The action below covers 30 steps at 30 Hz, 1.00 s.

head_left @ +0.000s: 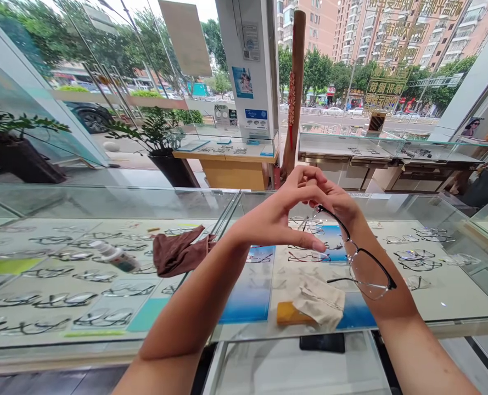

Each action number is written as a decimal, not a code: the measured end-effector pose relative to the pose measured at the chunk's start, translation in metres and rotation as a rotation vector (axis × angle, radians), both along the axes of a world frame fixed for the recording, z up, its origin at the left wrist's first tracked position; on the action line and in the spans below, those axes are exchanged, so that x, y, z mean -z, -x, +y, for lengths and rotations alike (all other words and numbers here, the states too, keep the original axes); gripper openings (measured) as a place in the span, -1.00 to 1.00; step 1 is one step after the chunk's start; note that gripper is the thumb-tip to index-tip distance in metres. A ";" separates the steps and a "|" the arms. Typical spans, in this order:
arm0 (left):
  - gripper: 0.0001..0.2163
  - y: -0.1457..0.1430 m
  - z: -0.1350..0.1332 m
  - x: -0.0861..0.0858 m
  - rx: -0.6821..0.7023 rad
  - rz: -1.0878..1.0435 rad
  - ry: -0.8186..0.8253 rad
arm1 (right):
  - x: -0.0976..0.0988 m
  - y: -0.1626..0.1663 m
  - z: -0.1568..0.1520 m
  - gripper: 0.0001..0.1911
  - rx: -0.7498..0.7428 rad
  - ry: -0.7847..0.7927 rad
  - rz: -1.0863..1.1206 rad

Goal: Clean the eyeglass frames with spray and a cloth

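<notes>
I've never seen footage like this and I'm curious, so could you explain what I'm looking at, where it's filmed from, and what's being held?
There's no machine here: these are a person's own bare hands, the left hand and the right hand, raised close together. The single picture comes from a camera worn on the head, looking forward and down. Below is a glass display counter with rows of eyeglasses inside. On top lie a white bottle, a brown cloth and a beige cloth. A pair of glasses with dark upper rims is held up at the hands; the overlapping fingers hide exactly which hand grips it.
</notes>
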State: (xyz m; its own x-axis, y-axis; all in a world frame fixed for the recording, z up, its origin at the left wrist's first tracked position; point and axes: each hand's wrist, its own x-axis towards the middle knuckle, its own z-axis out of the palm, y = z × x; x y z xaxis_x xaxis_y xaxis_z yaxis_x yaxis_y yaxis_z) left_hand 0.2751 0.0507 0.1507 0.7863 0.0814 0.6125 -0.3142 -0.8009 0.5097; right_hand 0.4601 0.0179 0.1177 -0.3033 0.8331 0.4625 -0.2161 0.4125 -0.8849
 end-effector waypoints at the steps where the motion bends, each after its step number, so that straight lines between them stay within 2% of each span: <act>1: -0.48 0.000 0.000 0.000 0.001 0.002 -0.001 | 0.000 0.000 0.000 -0.69 -0.004 -0.003 -0.006; 10: -0.45 0.001 0.000 -0.003 0.013 0.051 0.034 | 0.006 -0.010 0.006 -0.79 -0.059 -0.054 -0.049; 19: -0.45 0.002 -0.003 -0.005 -0.002 0.068 0.023 | 0.004 -0.011 0.007 -0.68 -0.053 -0.115 -0.108; 25: -0.45 0.002 -0.007 -0.007 -0.018 0.081 0.001 | 0.003 -0.004 0.008 -0.61 -0.049 -0.045 -0.056; 30: -0.45 0.000 -0.010 -0.006 -0.006 0.095 -0.015 | 0.006 -0.003 0.011 -0.67 -0.099 -0.035 -0.011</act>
